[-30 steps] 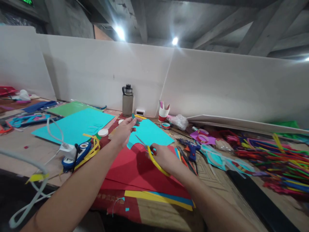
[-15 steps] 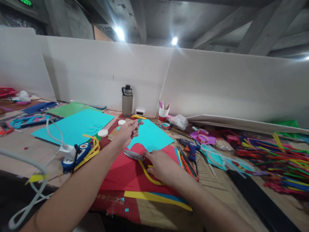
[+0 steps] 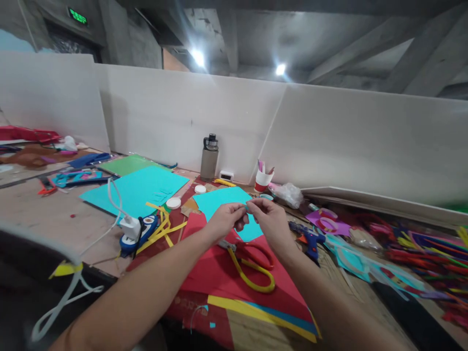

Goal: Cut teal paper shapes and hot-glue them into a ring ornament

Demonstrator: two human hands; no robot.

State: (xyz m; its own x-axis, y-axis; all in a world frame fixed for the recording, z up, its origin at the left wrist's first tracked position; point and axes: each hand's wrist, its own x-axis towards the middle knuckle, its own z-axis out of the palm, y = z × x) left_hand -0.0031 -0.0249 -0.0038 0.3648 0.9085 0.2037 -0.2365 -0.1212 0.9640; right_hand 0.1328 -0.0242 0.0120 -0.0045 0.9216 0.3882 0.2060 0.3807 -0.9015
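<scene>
My left hand [image 3: 227,220] and my right hand [image 3: 269,218] meet fingertip to fingertip. Between them they pinch a small teal paper piece [image 3: 247,207], mostly hidden by the fingers. Just beneath lies a pair of scissors [image 3: 269,282] with red and yellow handles, its blades partly covered by my left hand. The scissors rest on red paper [image 3: 215,273]. Behind the hands, a turquoise sheet [image 3: 215,201] shows.
A blue glue gun [image 3: 310,239] lies to the right, near a heap of colourful pipe cleaners [image 3: 427,253]. On the left are a power strip [image 3: 138,234], yellow paper strips [image 3: 164,228] and another turquoise sheet [image 3: 127,187]. A bottle [image 3: 209,160] and a pencil cup [image 3: 262,180] stand behind.
My right hand has let go of the scissors, which now lie on the red paper. It has moved up to meet my left hand at the small teal piece. The view has shifted left.
</scene>
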